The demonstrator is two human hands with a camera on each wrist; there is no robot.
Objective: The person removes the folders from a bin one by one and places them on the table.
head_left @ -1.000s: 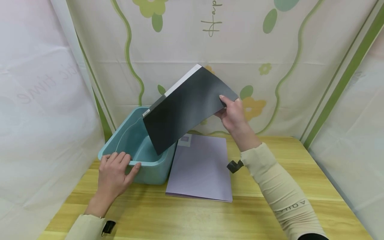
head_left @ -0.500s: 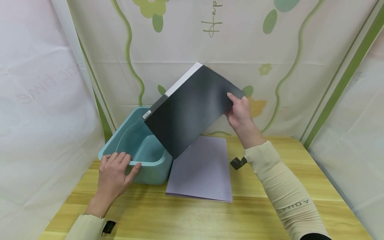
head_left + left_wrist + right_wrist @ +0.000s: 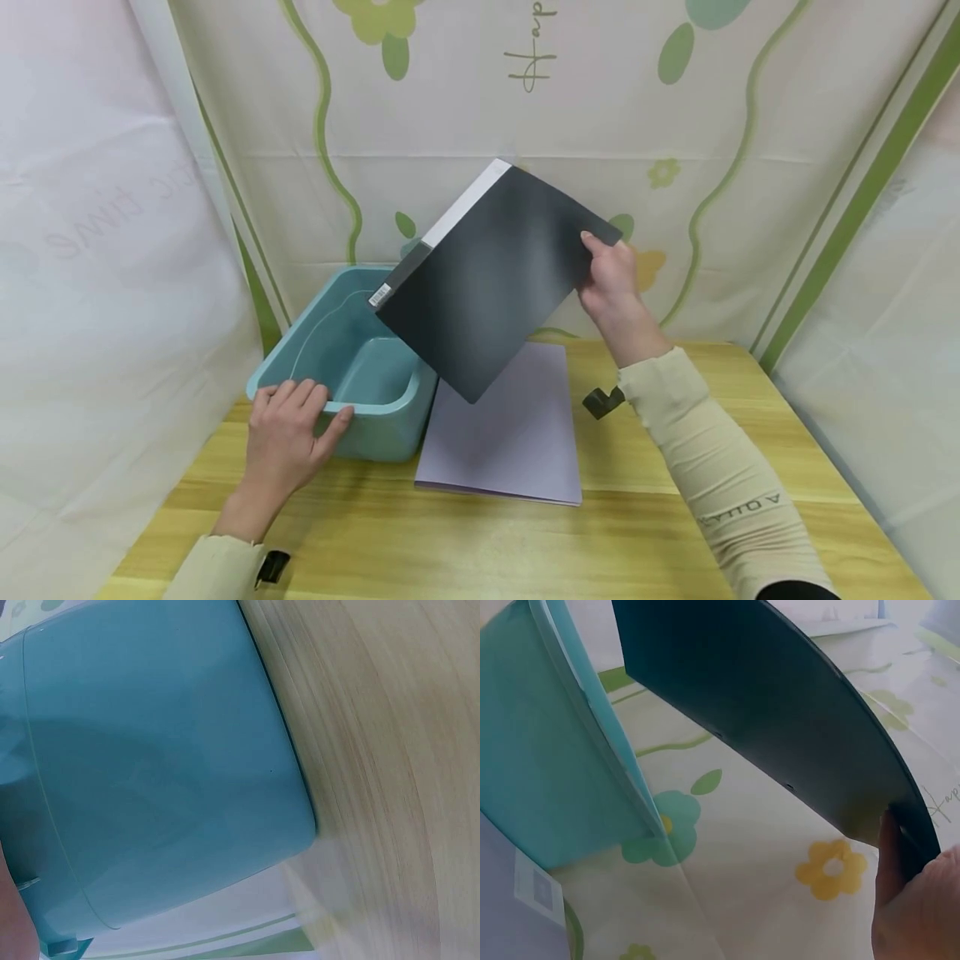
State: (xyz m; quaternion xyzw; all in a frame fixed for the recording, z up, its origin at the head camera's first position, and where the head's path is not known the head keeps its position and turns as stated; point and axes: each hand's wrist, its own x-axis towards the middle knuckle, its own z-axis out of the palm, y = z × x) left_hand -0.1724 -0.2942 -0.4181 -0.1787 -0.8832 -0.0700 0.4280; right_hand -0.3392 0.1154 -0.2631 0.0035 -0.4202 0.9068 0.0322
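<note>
My right hand [image 3: 613, 287] pinches a black file folder [image 3: 498, 271] by its right corner, thumb on the near face. The folder is tilted in the air, with a white strip and a small barcode label along its spine. Its lower corner overlaps a lilac folder [image 3: 510, 442] in the head view. At left, my left hand [image 3: 288, 433] grips the near rim of a blue plastic bin [image 3: 378, 435], fingers hooked over the edge. The bin's outer wall [image 3: 165, 750] fills much of the left wrist view. In the right wrist view, the black folder [image 3: 757, 705] rises from my thumb.
The lilac folder lies flat on the wooden table [image 3: 495, 550], right beside the bin, with a small label [image 3: 538, 889] at its far left corner. A patterned cloth [image 3: 600, 108] hangs behind the table, and white cloth [image 3: 112, 333] encloses the left side.
My right hand has moved right with the black folder, whose lower corner has gone from over the bin to over the lilac folder. My left hand stays at the bin's rim.
</note>
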